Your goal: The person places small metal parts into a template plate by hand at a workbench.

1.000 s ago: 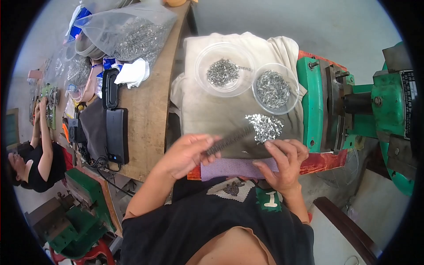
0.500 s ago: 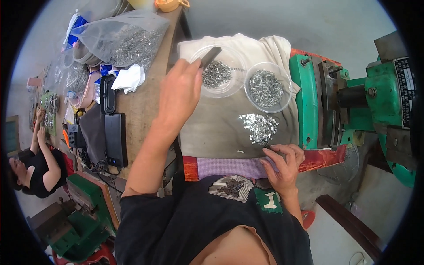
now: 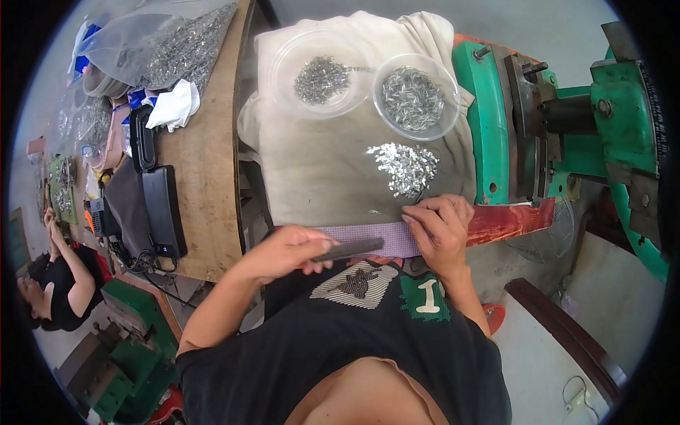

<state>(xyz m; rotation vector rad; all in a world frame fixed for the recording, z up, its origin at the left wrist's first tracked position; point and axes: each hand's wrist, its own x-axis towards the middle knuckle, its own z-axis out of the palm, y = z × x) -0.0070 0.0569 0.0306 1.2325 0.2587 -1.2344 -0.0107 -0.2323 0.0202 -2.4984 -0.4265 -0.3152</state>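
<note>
In the head view, the step in hand looks like working shiny bits [image 3: 407,170] with a bar [image 3: 358,247], its end pinched by the left hand [image 3: 283,253]; reaching the bits, at the bar's one o'clock, calls for a level hold. The right hand [image 3: 443,227] is bunched, contents unclear; the bar looks dark, narrow, straight.

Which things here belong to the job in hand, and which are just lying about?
Seemingly in the job:
dark bar, in the left hand
shiny metal pile, near the right hand
left tub and right tub, holding metal pieces

Seemingly lying about:
crumpled white wad
black box
black tray
</note>
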